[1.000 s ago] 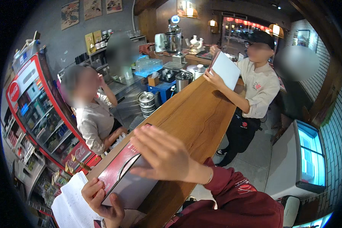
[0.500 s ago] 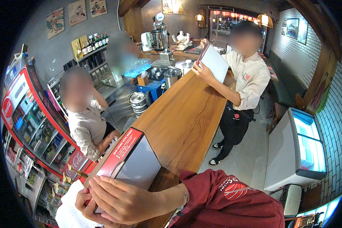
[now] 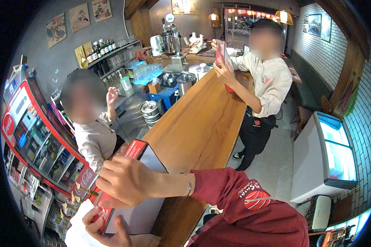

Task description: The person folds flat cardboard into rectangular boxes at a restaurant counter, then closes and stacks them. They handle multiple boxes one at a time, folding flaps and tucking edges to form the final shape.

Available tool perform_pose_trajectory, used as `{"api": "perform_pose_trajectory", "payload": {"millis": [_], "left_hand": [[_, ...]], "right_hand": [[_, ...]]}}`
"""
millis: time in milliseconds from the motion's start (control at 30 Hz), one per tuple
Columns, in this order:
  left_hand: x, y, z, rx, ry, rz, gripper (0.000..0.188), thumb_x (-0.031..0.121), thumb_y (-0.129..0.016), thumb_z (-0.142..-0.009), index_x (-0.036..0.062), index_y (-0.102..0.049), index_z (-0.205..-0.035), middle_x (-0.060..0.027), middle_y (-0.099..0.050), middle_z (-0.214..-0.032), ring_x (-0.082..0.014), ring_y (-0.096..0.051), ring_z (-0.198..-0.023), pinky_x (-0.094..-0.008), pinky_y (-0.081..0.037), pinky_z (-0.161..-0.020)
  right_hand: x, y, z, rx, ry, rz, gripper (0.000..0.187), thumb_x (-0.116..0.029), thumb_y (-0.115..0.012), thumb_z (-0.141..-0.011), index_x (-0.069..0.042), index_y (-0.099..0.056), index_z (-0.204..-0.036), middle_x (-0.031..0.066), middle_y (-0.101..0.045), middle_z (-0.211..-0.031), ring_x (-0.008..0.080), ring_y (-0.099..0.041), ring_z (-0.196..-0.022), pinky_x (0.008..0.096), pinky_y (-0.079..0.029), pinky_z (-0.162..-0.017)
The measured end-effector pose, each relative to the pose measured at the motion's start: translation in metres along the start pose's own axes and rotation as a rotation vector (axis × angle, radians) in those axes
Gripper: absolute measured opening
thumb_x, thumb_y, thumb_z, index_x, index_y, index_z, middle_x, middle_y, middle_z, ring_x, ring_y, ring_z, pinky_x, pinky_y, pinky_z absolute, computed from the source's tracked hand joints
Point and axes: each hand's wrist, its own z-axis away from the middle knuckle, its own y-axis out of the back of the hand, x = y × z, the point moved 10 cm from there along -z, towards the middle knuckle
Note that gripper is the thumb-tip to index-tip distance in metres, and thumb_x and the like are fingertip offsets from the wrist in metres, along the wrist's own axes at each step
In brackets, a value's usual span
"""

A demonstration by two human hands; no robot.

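Note:
A red and white cardboard box stands on the wooden counter in front of me. My left hand grips its near lower corner, with the thumb on the white side and the fingers on the red side. Bent over the red panel is my right hand, its fingers curled on the box; its fingertips are partly hidden. Across the counter, a co-worker in a cream shirt holds a similar red and white box upright in both hands.
Another co-worker stands behind the counter at left, one hand raised. Further left is a red-framed drinks fridge. A steel keg and pot are behind the counter; a white display freezer stands at right.
My right hand has risen and curled along the red panel; my left thumb now shows on the white side. The far co-worker's box has turned its red side toward me. The left co-worker's hand has lifted.

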Motion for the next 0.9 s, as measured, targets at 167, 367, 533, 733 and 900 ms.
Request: {"api": "perform_pose_trajectory", "payload": {"millis": [167,367,533,733,900], "left_hand": [[0.003,0.000,0.005,0.014,-0.018,0.090,0.035,0.027,-0.069,-0.085,0.0072,-0.043,-0.099,-0.0155,-0.050,-0.110,-0.0255,-0.049,-0.100,-0.0381,-0.039,-0.091],[0.005,-0.001,0.004,-0.001,-0.024,0.104,0.034,0.025,-0.068,-0.086,0.0074,-0.043,-0.099,-0.0160,-0.050,-0.111,-0.0261,-0.050,-0.102,-0.0384,-0.039,-0.093],[0.007,-0.001,0.002,-0.001,-0.013,0.076,0.031,0.022,-0.067,-0.087,0.0068,-0.042,-0.098,-0.0162,-0.052,-0.112,-0.0264,-0.050,-0.104,-0.0398,-0.037,-0.095],[0.007,-0.003,0.000,0.012,-0.009,0.088,0.030,0.021,-0.065,-0.087,0.0066,-0.041,-0.097,-0.0164,-0.052,-0.112,-0.0281,-0.050,-0.107,-0.0413,-0.036,-0.097],[0.007,-0.003,0.000,0.002,-0.015,0.068,0.029,0.022,-0.065,-0.088,0.0066,-0.041,-0.098,-0.0166,-0.051,-0.112,-0.0297,-0.050,-0.108,-0.0431,-0.035,-0.099]], "right_hand": [[-0.005,0.003,0.007,0.029,0.006,0.022,0.047,-0.050,-0.056,-0.082,-0.005,-0.055,-0.069,0.0101,-0.055,-0.065,0.0266,-0.054,-0.065,0.0371,-0.042,-0.059],[-0.004,0.004,0.014,0.037,0.067,0.066,0.050,-0.053,-0.048,-0.086,-0.005,-0.054,-0.072,0.0073,-0.052,-0.068,0.0239,-0.053,-0.064,0.0350,-0.042,-0.059],[0.025,0.011,0.029,-0.039,0.112,0.103,0.042,-0.049,-0.049,-0.088,-0.008,-0.061,-0.084,0.0054,-0.059,-0.081,0.0215,-0.060,-0.079,0.0343,-0.047,-0.070],[0.054,0.039,0.046,0.186,0.183,-0.093,0.027,-0.033,-0.059,-0.088,-0.009,-0.066,-0.098,0.0056,-0.067,-0.103,0.0191,-0.066,-0.091,0.0334,-0.052,-0.075],[0.054,0.041,0.049,0.233,0.163,-0.105,0.022,-0.028,-0.060,-0.088,-0.007,-0.067,-0.095,0.0067,-0.068,-0.101,0.0210,-0.067,-0.089,0.0336,-0.053,-0.072]]}}
